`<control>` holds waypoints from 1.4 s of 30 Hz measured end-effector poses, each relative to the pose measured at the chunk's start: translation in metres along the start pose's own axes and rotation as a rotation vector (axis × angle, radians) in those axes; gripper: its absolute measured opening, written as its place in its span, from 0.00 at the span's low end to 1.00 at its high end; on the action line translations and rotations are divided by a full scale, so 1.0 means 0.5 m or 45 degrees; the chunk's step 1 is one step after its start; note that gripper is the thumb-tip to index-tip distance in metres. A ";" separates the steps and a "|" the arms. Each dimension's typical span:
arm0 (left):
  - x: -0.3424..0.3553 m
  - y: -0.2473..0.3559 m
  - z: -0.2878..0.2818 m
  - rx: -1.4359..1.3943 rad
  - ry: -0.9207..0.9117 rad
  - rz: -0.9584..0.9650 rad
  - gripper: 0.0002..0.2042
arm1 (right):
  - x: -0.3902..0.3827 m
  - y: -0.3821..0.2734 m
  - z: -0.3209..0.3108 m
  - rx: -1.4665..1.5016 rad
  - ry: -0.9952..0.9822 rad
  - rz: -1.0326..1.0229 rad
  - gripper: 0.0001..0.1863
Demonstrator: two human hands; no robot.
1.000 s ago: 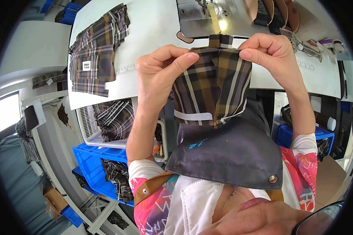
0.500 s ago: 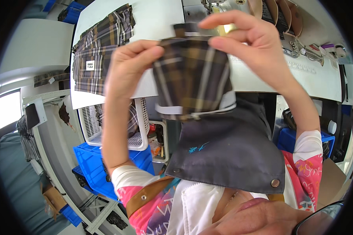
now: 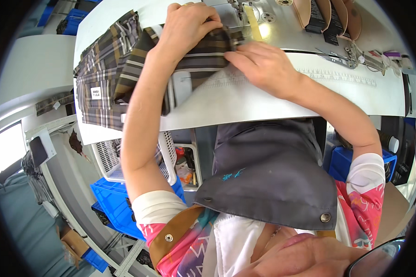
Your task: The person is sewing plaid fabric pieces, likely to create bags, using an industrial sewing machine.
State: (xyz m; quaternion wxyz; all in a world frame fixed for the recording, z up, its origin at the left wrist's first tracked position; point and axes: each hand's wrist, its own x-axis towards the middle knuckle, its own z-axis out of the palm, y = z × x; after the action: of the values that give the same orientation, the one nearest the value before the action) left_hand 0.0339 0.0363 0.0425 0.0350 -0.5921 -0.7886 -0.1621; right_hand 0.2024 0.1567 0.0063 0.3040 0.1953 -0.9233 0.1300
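A brown, black and white plaid fabric piece (image 3: 203, 57) lies over the white table, turned on its side. My left hand (image 3: 189, 25) grips its upper edge, fingers curled down onto the cloth. At its right end, my right hand (image 3: 263, 67) pinches the edge between thumb and fingers, near a small dark tab (image 3: 236, 38). Just beyond that end stands the sewing machine's needle area (image 3: 242, 11). Left of my left forearm rests a stack of matching plaid pieces (image 3: 99, 78) with a white label on it; the held piece partly overlaps or adjoins the stack.
A printed ruler scale (image 3: 328, 76) runs along the white table (image 3: 309, 104). Curved tan holders (image 3: 309, 16) with dark strips stand at the back right. Below the table at left are a white basket (image 3: 171, 152) and a blue crate (image 3: 111, 203); another blue bin (image 3: 342, 161) is at right.
Both hands have moved the plaid piece from in front of me, above the table edge, onto the table by the sewing machine. It has turned sideways. My left hand shifted up and right.
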 end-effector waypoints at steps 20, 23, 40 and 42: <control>0.088 -0.024 0.034 -0.810 -0.085 -0.386 0.18 | -0.016 0.063 -0.020 -0.095 -0.095 -0.108 0.10; 0.092 -0.026 0.033 -0.778 -0.056 -0.366 0.21 | -0.016 0.064 -0.028 -0.044 -0.187 -0.054 0.14; 0.102 -0.052 0.050 -0.782 -0.047 -0.222 0.21 | -0.012 0.080 -0.008 -0.114 -0.005 -0.055 0.08; 0.099 -0.044 0.042 -0.776 -0.010 -0.192 0.22 | -0.010 0.078 -0.008 -0.099 0.003 -0.050 0.07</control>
State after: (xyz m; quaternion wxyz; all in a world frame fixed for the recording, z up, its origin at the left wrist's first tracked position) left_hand 0.0012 0.0828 0.0302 -0.1595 -0.5157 -0.7456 -0.3909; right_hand 0.1912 0.1942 0.0017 0.3148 0.2012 -0.9234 0.0883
